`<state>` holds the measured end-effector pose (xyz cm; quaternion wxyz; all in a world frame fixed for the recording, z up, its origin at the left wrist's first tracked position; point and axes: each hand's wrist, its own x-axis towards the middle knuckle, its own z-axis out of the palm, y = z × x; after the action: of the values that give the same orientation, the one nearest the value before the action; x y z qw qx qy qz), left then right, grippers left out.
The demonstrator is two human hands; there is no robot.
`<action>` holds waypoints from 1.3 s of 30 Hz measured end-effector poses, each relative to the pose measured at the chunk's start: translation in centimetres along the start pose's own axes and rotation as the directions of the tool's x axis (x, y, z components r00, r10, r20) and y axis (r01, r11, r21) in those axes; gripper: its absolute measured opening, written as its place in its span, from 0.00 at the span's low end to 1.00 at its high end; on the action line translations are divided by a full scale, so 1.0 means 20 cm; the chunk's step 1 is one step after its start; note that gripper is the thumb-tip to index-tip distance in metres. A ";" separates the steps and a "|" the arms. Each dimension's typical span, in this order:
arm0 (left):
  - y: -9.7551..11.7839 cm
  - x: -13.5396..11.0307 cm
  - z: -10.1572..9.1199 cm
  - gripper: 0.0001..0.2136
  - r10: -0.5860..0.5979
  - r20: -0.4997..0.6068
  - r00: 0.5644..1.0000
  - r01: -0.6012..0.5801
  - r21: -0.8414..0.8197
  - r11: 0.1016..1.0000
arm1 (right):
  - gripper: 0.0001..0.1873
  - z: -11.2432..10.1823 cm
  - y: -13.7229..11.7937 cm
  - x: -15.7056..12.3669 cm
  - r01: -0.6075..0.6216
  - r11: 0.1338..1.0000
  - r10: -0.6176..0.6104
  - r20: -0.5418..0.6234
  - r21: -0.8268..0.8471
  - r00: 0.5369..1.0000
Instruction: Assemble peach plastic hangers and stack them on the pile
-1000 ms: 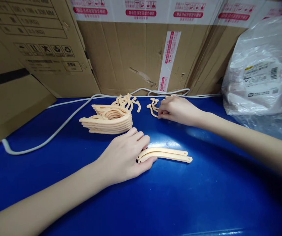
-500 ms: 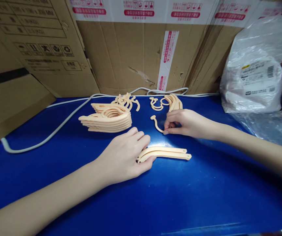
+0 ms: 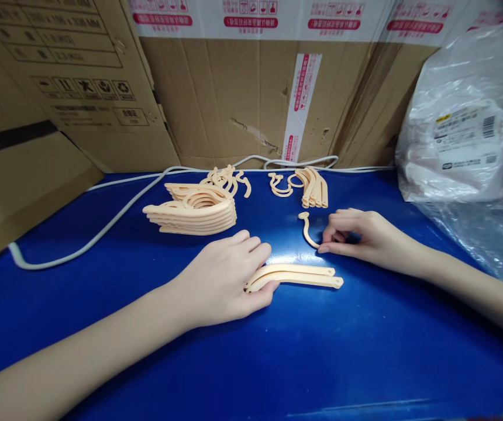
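My left hand (image 3: 225,280) lies on the blue table (image 3: 278,362), fingers curled over one end of two peach curved hanger arms (image 3: 299,276) lying side by side. To the right, my right hand (image 3: 361,237) pinches the lower end of a single peach hook piece (image 3: 306,228) just above those arms. Behind, a stack of folded peach hangers (image 3: 194,210) sits at left centre. A small bundle of loose hooks and arms (image 3: 308,186) lies near the back edge.
Cardboard boxes (image 3: 243,88) wall the back and the left side. A white cable (image 3: 102,228) runs along the back and curls down the left. A clear plastic bag (image 3: 457,128) with a labelled packet sits at the right.
My right hand took one hook from the bundle at the back and drew it toward me and to the right. My left hand stayed on the hanger arms.
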<state>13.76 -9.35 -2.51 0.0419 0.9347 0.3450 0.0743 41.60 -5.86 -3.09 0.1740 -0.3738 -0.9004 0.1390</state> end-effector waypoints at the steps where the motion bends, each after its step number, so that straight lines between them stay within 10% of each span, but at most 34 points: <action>1: 0.00 0.00 0.00 0.12 0.001 -0.003 1.000 -0.001 0.008 1.000 | 0.15 0.01 0.00 0.00 0.001 1.000 -0.001 -0.008 0.000 1.000; 22: 0.03 -0.01 -0.02 0.13 -0.041 -0.054 0.998 0.043 0.040 0.998 | 0.13 0.03 -0.04 -0.04 0.106 0.986 -0.119 -0.104 -0.127 0.987; 31: -0.02 -0.02 -0.15 0.19 -0.073 -0.263 0.962 0.068 -0.025 0.997 | 0.12 0.00 -0.04 -0.04 0.139 0.969 -0.164 -0.114 -0.205 0.980; 39: -0.33 0.15 -0.45 0.16 -0.493 -0.300 0.817 0.522 0.018 0.853 | 0.12 0.02 -0.03 -0.03 0.139 0.971 -0.163 -0.110 -0.195 0.980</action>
<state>10.30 -2.04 5.77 -0.0363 0.7890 0.5873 0.1765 41.38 -6.67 -3.43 0.2046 -0.3267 -0.9226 0.0168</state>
